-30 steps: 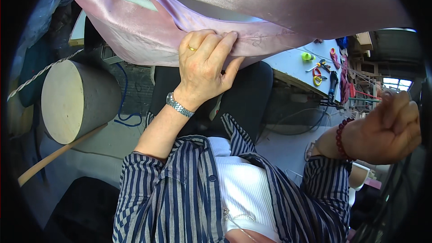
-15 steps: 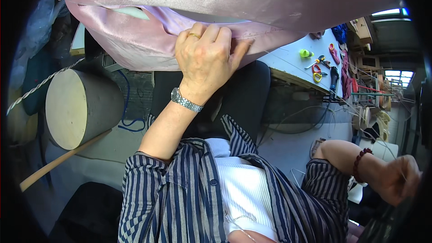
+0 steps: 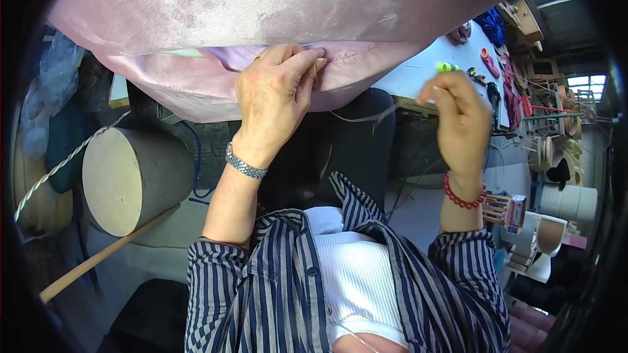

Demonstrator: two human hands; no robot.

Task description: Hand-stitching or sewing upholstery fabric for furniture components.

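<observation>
A large pink velvet cover fills the top of the view, with a gap along its seam where lilac lining shows. My left hand, wearing a ring and a metal watch, is closed on the cover's edge at the right end of that gap. Further right, my right hand is raised in front of the table edge, apart from the cover. Its thumb and forefinger are pinched together, slightly blurred. A pale thread hangs in a loose curve between the cover and this hand. Whether a needle is in the pinch cannot be seen.
A white table at the right holds a yellow-green spool, scissors and other tools. On the left are a grey drum-shaped block, a wooden stick and a twisted cord. Wooden frames crowd the far right.
My right hand has swung in from the far right edge toward the cover, and the thread has gone slack. My left hand has shifted slightly left, its fingers now pinching the seam edge.
</observation>
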